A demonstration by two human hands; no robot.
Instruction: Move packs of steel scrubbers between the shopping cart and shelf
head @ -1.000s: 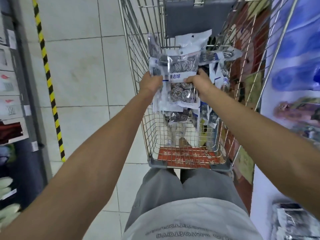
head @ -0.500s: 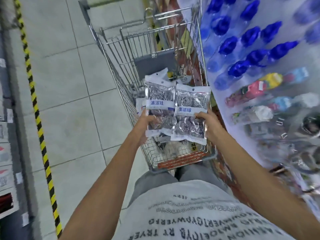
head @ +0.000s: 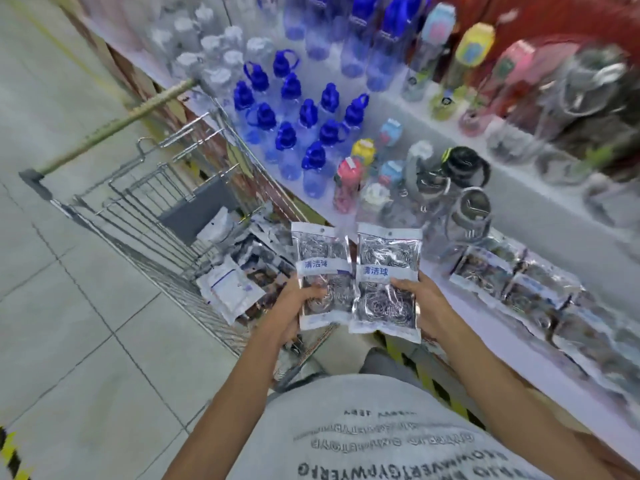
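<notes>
Our left hand (head: 294,308) grips one clear plastic pack of steel scrubbers (head: 322,278), our right hand (head: 420,306) another (head: 386,285), side by side above the wire shopping cart's (head: 166,216) near right corner, beside the white shelf (head: 540,258) at right.

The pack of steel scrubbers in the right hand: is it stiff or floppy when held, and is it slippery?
The right pack is probably fairly floppy: it is a thin clear bag, though it stands upright in the right hand. It looks light, since one hand holds it by the lower edge. The glossy film may be slippery, so the thumb pressed on its front helps.
</notes>
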